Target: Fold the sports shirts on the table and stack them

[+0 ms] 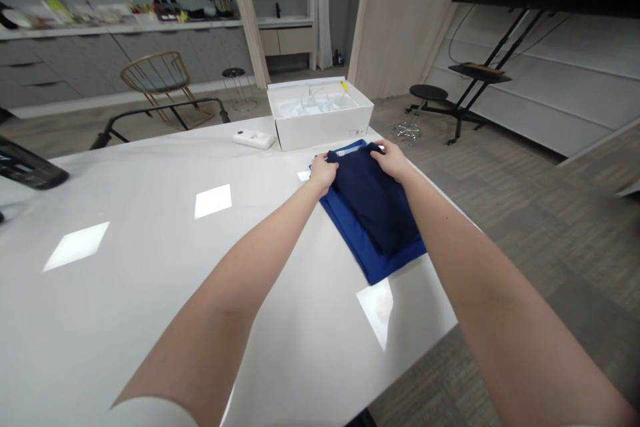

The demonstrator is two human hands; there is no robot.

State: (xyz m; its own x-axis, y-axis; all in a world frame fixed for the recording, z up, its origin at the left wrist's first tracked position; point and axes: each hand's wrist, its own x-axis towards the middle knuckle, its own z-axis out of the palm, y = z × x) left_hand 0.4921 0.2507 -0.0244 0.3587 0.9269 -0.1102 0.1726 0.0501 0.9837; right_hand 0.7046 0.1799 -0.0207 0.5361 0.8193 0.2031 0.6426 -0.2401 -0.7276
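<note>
A folded dark navy garment [377, 203] lies on top of a folded bright blue garment [383, 269], near the right edge of the white table. My left hand [324, 172] pinches the far left corner of the navy garment. At its far right corner, my right hand [391, 159] grips the same cloth between thumb and fingers. The blue garment shows as a border along the left, near and far sides of the navy one. Which kind of garment each is, I cannot tell.
Just beyond the garments stands an open white box [325, 127] with clear plastic inside. A white handheld device [253, 139] lies left of it on the table [150, 267]. A black object [30, 163] is at the far left. Beyond the table are a wire chair [160, 77] and stools.
</note>
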